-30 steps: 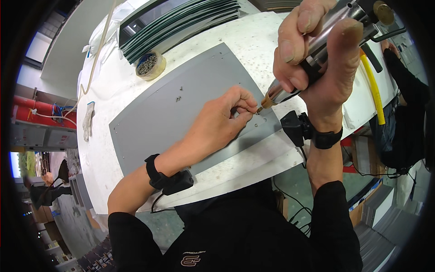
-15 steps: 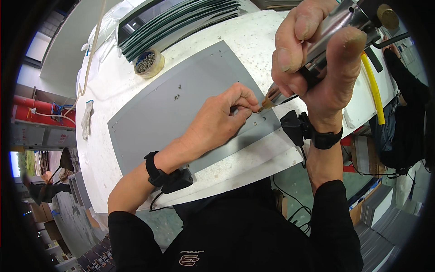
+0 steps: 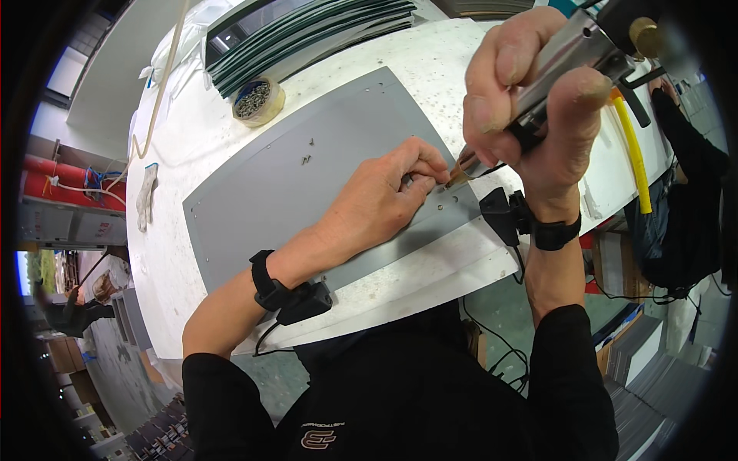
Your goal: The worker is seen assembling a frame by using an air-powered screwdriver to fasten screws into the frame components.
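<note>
A thin grey panel (image 3: 269, 200) with small holes along its edges lies flat on the white table. My left hand (image 3: 377, 196) rests on the panel near its right edge, thumb and fingertips pinched together; whatever they hold is too small to make out. My right hand (image 3: 530, 115) is wrapped round a silver, cylindrical air screwdriver (image 3: 569, 58), tilted with its coppery tip pointing down beside my left fingertips. Close to the tip, a small brass-coloured screw head (image 3: 440, 207) shows in the panel. Several loose screws (image 3: 307, 159) lie on the panel farther back.
A round tub of small screws (image 3: 257, 102) stands behind the panel, near a stack of dark green-edged sheets (image 3: 307, 38). A white glove (image 3: 146, 197) lies on the left of the white table (image 3: 165, 269). A yellow hose (image 3: 634, 157) hangs at the right edge.
My left fingertips and the screwdriver tip have shifted slightly to the right together. The panel and loose screws appear a little farther right in the picture. Both hands keep their grip.
</note>
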Demonstrator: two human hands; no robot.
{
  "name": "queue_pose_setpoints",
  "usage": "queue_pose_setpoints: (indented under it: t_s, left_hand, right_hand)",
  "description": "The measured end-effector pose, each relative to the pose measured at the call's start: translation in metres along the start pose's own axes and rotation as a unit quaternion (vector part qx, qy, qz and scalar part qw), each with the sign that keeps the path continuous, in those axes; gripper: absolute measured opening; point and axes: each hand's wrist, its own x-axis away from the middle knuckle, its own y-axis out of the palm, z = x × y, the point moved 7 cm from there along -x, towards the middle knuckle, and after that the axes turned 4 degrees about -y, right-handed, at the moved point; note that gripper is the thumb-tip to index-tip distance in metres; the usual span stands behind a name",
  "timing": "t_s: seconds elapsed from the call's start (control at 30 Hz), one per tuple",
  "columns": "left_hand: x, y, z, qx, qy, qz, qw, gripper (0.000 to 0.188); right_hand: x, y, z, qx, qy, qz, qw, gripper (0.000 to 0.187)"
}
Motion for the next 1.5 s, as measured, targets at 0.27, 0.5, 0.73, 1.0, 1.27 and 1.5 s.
queue_pose_setpoints:
  t_s: [0.27,0.5,0.73,1.0,1.27,1.5]
  left_hand:
    - [0.002,-0.004,0.002,-0.048,-0.009,-0.008,0.999,0.016]
    - [0.01,-0.013,-0.001,-0.013,0.045,0.032,0.998,0.017]
    - [0.056,-0.106,-0.012,-0.222,0.015,0.21,0.952,0.018]
    - [0.063,-0.122,-0.014,-0.4,0.015,0.22,0.89,0.013]
    - [0.064,-0.103,-0.008,-0.483,0.083,0.208,0.847,0.009]
    - [0.062,-0.114,-0.013,-0.444,0.041,0.221,0.867,0.016]
  right_hand:
    - [0.012,0.009,0.018,0.167,0.021,-0.09,0.982,0.068]
    - [0.01,0.016,0.025,0.141,0.066,-0.114,0.981,0.062]
    - [-0.002,-0.007,0.01,0.059,0.012,-0.139,0.988,0.056]
    - [-0.006,-0.008,0.017,0.013,0.041,-0.142,0.989,0.061]
    - [-0.009,-0.001,-0.001,0.031,0.03,-0.199,0.979,0.056]
    - [-0.039,-0.007,-0.029,0.026,-0.033,-0.144,0.989,0.057]
